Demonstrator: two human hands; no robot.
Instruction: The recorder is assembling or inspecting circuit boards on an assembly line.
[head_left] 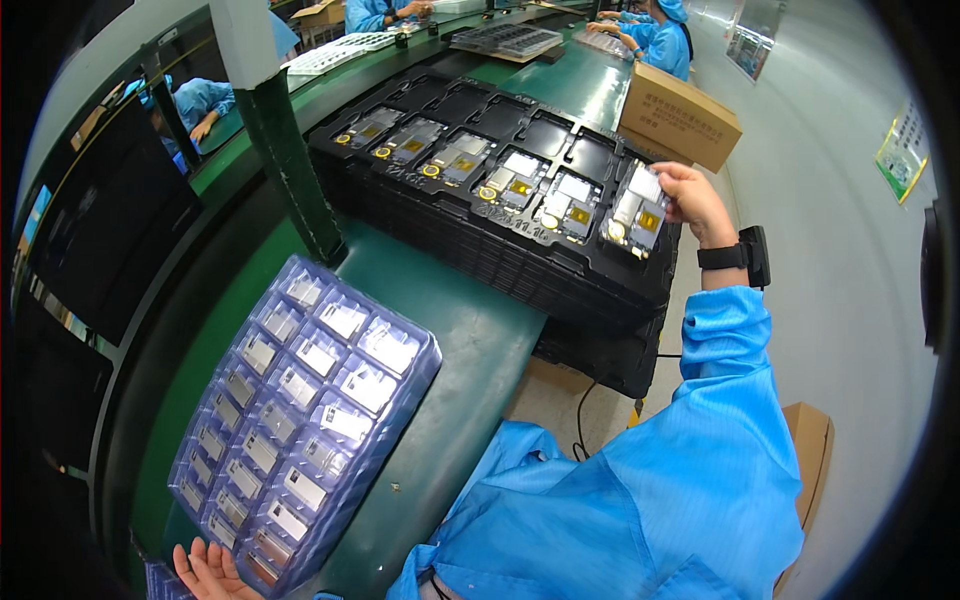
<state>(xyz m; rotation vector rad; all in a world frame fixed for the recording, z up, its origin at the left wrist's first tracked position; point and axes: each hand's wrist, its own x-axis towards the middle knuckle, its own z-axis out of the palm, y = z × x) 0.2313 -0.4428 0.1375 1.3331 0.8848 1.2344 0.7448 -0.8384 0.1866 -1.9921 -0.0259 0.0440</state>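
Left hand [208, 573]: at the lower edge, palm up and fingers spread, its fingertips touching the near end of the blue tray; it grips nothing.
Blue tray [300, 430]: clear bluish blister tray on the green surface [470, 350], tilted slightly, with rows of pockets that each hold a small silvery part.
Sleeve [690, 450]: blue smock sleeve that runs from the lower right up to the right wrist.
Wristband [735, 256]: black band with a black block on the right wrist.
Right hand [692, 203]: stretched out to the right end of the black tray stack, fingers curled on the board in the end pocket.
Board [636, 218]: small module with a white patch and a yellow square, at the right end of the front row, touched at its far corner by the right fingers.
Black trays [520, 260]: stack of dark moulded trays across the surface; the front row holds similar boards and the back pockets lie open.
Carton [680, 115]: brown cardboard box just beyond the stack.
Co-workers [660, 35]: people in blue smocks at the far end of the line.
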